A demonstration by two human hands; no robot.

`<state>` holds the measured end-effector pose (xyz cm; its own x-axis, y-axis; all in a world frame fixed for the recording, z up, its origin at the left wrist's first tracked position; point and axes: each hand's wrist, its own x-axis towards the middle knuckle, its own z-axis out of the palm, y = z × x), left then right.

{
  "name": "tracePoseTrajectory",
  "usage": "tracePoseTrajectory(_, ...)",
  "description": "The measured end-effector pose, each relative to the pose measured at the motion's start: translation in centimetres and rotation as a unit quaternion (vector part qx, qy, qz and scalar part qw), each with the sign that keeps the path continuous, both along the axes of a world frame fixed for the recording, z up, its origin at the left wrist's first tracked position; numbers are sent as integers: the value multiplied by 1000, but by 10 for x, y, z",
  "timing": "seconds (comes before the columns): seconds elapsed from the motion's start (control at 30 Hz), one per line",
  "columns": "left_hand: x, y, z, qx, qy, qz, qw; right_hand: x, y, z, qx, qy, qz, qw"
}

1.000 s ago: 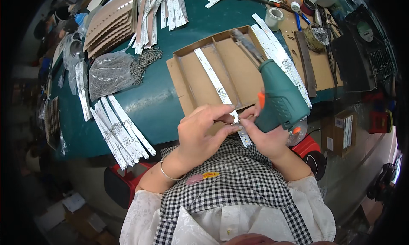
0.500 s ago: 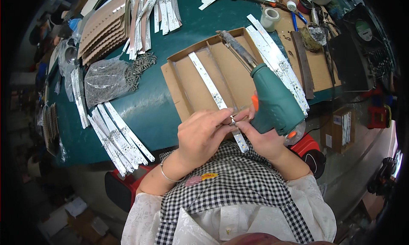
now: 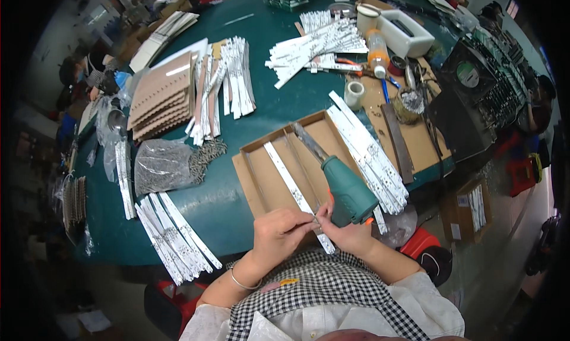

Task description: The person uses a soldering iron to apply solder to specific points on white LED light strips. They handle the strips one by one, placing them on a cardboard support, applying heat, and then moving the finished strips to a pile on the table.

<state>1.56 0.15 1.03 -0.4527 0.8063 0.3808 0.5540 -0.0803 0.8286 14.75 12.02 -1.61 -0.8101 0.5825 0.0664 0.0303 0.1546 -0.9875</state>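
My left hand (image 3: 276, 229) and my right hand (image 3: 351, 237) meet at the table's near edge. Their fingertips are pinched together over a narrow white circuit-board strip (image 3: 291, 186); the tiny thing between them is too small to name. The strip runs across a shallow cardboard tray (image 3: 254, 192), its near end sticking out below my fingers. Right beside my right hand is a green soldering gun (image 3: 349, 189) with an orange trigger, its long tip pointing over the tray. Whether that hand also supports the gun is hidden.
White strips (image 3: 377, 169) lie along the tray's right side, another bundle (image 3: 175, 237) at the near left. A clear bag of small metal parts (image 3: 163, 166) spills toward the tray. Farther off are stacked brown boards (image 3: 163, 97), a tape roll (image 3: 354, 94) and an orange-capped bottle (image 3: 377, 53).
The view has tipped upward, so the hands and tray appear lower and more of the far table shows. My fingertips remain together over the strip.
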Motion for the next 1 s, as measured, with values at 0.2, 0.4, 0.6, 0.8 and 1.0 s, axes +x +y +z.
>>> tracePoseTrajectory(0.2,-4,-7,0,-79,-114,-22,990,2,-5,-5,-83,54,-13,995)
tracePoseTrajectory(0.4,2,-6,3,-130,-212,2,969,2,-8,-7,-11,61,-36,997)
tracePoseTrajectory(0.6,-9,-9,-8,-148,-147,11,978,7,-2,-13,28,58,-44,997)
tracePoseTrajectory(0.8,-34,2,-24,-73,125,107,984,19,0,-19,-23,59,-74,995)
tracePoseTrajectory(1.0,-42,6,-40,-96,160,131,974,18,2,-26,-75,91,-68,991)
